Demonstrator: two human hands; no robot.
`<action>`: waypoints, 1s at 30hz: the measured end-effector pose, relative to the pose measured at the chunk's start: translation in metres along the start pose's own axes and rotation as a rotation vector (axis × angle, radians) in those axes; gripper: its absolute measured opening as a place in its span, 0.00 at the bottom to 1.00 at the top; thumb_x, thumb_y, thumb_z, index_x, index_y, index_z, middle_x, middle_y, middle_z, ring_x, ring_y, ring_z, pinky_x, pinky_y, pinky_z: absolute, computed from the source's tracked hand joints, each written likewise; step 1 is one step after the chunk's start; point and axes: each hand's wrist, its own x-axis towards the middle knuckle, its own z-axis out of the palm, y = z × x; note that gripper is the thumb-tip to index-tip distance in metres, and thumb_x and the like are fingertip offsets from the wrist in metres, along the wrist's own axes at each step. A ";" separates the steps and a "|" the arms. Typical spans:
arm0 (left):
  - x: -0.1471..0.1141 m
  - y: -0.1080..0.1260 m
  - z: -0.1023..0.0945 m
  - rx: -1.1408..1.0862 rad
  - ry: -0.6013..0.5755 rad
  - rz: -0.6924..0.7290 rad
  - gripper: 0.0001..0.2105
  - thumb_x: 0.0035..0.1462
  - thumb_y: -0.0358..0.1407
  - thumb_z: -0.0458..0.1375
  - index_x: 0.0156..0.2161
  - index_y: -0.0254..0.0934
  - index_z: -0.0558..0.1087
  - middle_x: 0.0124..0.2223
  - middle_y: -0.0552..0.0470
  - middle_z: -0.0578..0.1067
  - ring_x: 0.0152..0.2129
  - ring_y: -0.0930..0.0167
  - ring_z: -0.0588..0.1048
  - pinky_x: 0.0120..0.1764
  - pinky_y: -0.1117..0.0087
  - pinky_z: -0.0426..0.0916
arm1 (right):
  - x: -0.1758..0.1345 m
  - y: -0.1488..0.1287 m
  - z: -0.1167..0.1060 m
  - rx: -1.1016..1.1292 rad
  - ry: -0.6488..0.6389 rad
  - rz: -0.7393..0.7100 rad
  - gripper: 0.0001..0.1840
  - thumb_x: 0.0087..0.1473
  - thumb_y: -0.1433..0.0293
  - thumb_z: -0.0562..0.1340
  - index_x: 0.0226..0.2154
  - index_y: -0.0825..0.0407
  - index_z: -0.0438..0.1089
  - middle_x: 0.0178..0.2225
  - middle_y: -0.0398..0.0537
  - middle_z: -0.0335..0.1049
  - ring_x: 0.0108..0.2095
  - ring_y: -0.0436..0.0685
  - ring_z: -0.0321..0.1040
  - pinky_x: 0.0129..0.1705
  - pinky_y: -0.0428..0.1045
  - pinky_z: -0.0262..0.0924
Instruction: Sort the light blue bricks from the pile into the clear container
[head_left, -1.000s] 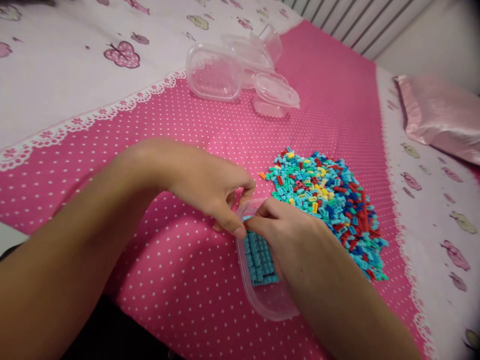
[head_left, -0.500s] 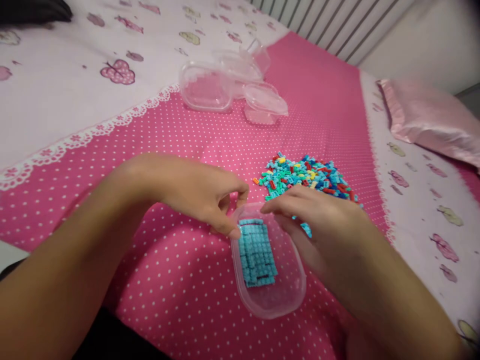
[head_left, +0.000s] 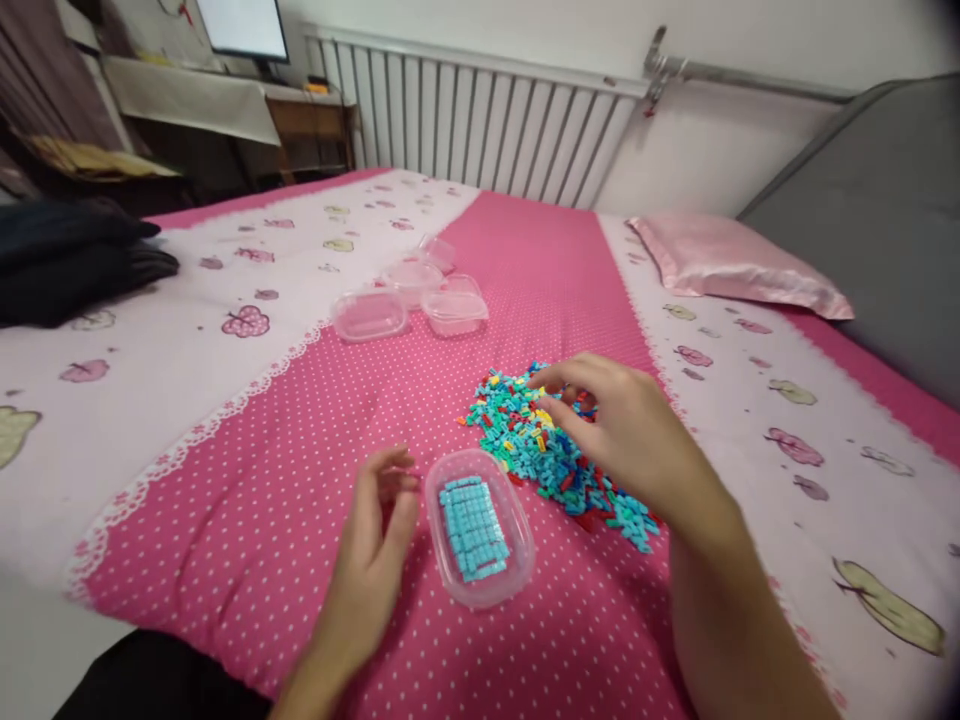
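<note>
A clear plastic container [head_left: 517,560] sits on the pink dotted bedspread, with light-blue building blocks [head_left: 474,530] laid in neat rows inside. Just left of it is my left hand [head_left: 379,540], fingers curved and apart, holding nothing. My right hand [head_left: 611,420] hovers over the near side of a loose pile of small building blocks [head_left: 525,430] in blue, green, red and yellow. Its thumb and fingers are spread, and I see nothing between them. The hand covers part of the pile.
Several clear containers and lids [head_left: 371,315] lie farther up the bed. A pink pillow [head_left: 735,265] rests at the right, dark clothing [head_left: 75,260] at the left. Beyond the bed stand a white radiator [head_left: 480,120] and a desk with a monitor [head_left: 244,30].
My view has tilted up. My left hand has come off the container's rim to its left side. My right hand has moved from the container to above the pile.
</note>
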 end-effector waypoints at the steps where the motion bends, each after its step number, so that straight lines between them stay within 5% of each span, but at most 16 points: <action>1: -0.014 -0.005 0.006 -0.008 0.005 0.018 0.24 0.71 0.54 0.42 0.64 0.46 0.55 0.62 0.40 0.68 0.57 0.60 0.72 0.59 0.51 0.70 | -0.001 0.001 0.000 0.024 0.013 -0.001 0.09 0.62 0.71 0.62 0.43 0.50 0.78 0.40 0.47 0.79 0.35 0.54 0.74 0.40 0.52 0.64; 4: -0.039 -0.013 0.015 -0.009 -0.125 0.108 0.38 0.65 0.61 0.50 0.72 0.53 0.41 0.74 0.39 0.53 0.69 0.52 0.61 0.66 0.42 0.61 | -0.008 0.016 0.005 0.103 0.039 -0.038 0.10 0.62 0.72 0.62 0.44 0.51 0.77 0.40 0.47 0.77 0.37 0.53 0.73 0.43 0.52 0.66; 7: -0.042 -0.013 0.016 0.093 -0.240 0.118 0.52 0.58 0.56 0.63 0.74 0.55 0.31 0.77 0.39 0.44 0.72 0.47 0.51 0.68 0.37 0.53 | -0.023 0.046 0.019 0.120 0.046 -0.063 0.11 0.63 0.71 0.62 0.47 0.50 0.77 0.44 0.50 0.76 0.42 0.55 0.74 0.48 0.53 0.67; 13: -0.032 -0.011 0.025 0.293 -0.154 0.234 0.48 0.59 0.47 0.66 0.72 0.55 0.37 0.74 0.37 0.53 0.70 0.46 0.58 0.66 0.36 0.59 | -0.060 0.098 0.041 0.094 0.122 -0.029 0.12 0.65 0.73 0.58 0.46 0.52 0.77 0.44 0.54 0.76 0.48 0.60 0.73 0.53 0.59 0.67; 24: -0.045 0.007 0.059 0.520 0.054 0.250 0.47 0.54 0.53 0.68 0.70 0.49 0.46 0.70 0.34 0.54 0.68 0.42 0.56 0.62 0.32 0.63 | -0.076 0.073 0.064 0.004 0.016 -0.145 0.10 0.61 0.74 0.65 0.44 0.48 0.80 0.47 0.52 0.79 0.49 0.62 0.68 0.53 0.60 0.63; 30: -0.064 0.010 0.063 0.602 -0.028 0.215 0.50 0.59 0.63 0.56 0.75 0.49 0.35 0.72 0.33 0.49 0.66 0.40 0.56 0.59 0.32 0.63 | -0.079 0.073 0.067 -0.034 -0.020 -0.176 0.08 0.63 0.73 0.64 0.40 0.47 0.80 0.43 0.46 0.82 0.47 0.63 0.67 0.53 0.62 0.54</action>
